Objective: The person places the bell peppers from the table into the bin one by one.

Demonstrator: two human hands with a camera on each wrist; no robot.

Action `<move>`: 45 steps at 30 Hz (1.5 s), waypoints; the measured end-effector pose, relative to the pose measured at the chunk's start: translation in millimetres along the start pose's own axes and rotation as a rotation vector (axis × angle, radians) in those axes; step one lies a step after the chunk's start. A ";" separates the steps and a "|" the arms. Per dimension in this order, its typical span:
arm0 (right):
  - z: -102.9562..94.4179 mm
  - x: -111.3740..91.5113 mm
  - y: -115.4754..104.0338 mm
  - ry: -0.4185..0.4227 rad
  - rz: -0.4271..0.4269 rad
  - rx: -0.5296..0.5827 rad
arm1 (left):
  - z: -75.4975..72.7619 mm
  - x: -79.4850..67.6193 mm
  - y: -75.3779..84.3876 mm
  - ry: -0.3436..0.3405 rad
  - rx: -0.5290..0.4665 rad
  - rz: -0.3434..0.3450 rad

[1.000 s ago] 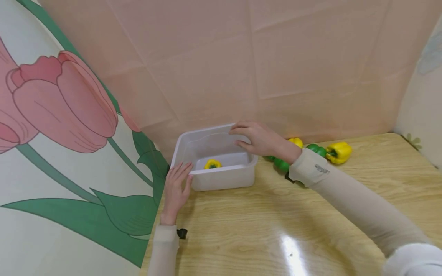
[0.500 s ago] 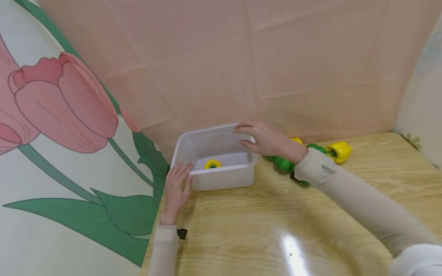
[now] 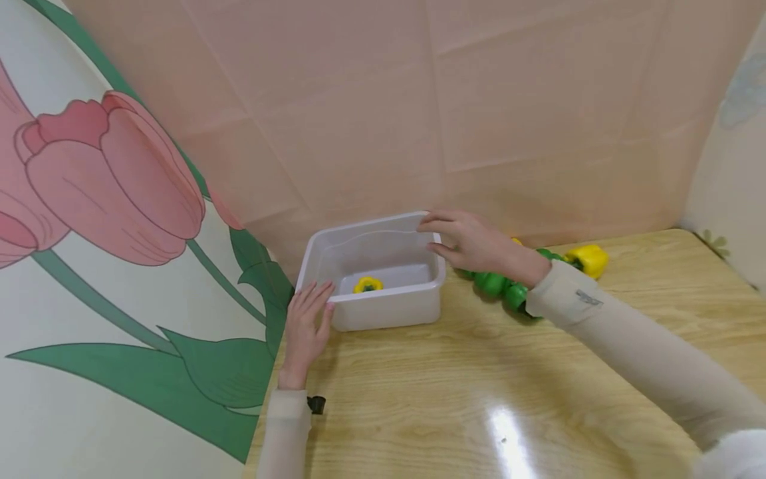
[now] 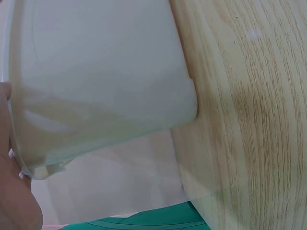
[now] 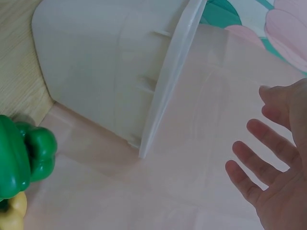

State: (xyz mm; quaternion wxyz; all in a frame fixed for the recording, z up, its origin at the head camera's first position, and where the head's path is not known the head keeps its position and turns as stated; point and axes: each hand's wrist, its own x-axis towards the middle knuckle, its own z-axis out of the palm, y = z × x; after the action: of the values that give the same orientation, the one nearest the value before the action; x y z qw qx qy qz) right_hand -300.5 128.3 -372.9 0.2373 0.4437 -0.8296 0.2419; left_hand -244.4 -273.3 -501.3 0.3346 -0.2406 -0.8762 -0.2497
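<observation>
A light grey plastic bin [image 3: 389,310] stands at the table's left end, a yellow bell pepper [image 3: 374,284] lying inside. My left hand [image 3: 306,329] rests with extended fingers on its front left corner; in the left wrist view that hand shows at the rim. Over the bin's right rim hovers my right hand [image 3: 475,245], fingers spread and holding nothing. The right wrist view shows this hand [image 5: 278,163] apart from the bin [image 5: 103,62]. Just right of the bin, partly behind my right forearm, lie several green bell peppers [image 3: 491,284] and a yellow bell pepper [image 3: 589,259].
A pale pink cloth [image 3: 335,120] hangs behind the wooden table [image 3: 419,399]. To the left, a wall with painted tulips [image 3: 114,179] meets the table edge. In the right wrist view, a yellow pepper [image 5: 18,208] lies beside the green ones.
My right hand has drifted right, from above the bin's interior to its right rim, and its forearm now uncovers more of the green peppers. The left hand and bin have stayed put.
</observation>
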 end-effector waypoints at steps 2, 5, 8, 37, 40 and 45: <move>-1.0 -4.3 1.5 0.007 -0.002 -0.004 | 0.6 0.4 -0.5 -0.003 0.003 -0.004; -2.6 -11.2 2.6 0.008 -0.004 -0.009 | 1.5 -0.3 -1.1 -0.008 0.009 -0.007; -3.6 -17.7 2.7 0.004 0.004 -0.016 | 1.6 -1.4 -1.2 -0.014 0.013 -0.012; -14.5 -53.0 12.3 0.085 -0.028 -0.043 | 1.7 -2.8 -4.0 -0.005 0.028 0.001; -15.3 -57.1 14.2 0.089 -0.028 -0.038 | 2.3 -2.5 -3.9 0.004 0.027 0.013; -16.4 -63.3 15.8 0.085 -0.007 -0.040 | 1.3 -2.1 -2.3 -0.009 0.018 -0.004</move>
State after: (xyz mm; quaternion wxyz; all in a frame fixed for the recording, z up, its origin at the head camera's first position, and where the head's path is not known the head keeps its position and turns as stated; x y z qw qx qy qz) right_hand -279.8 185.5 -401.8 0.2821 0.4312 -0.8218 0.2431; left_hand -245.0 -274.7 -504.3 0.3323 -0.2368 -0.8804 -0.2415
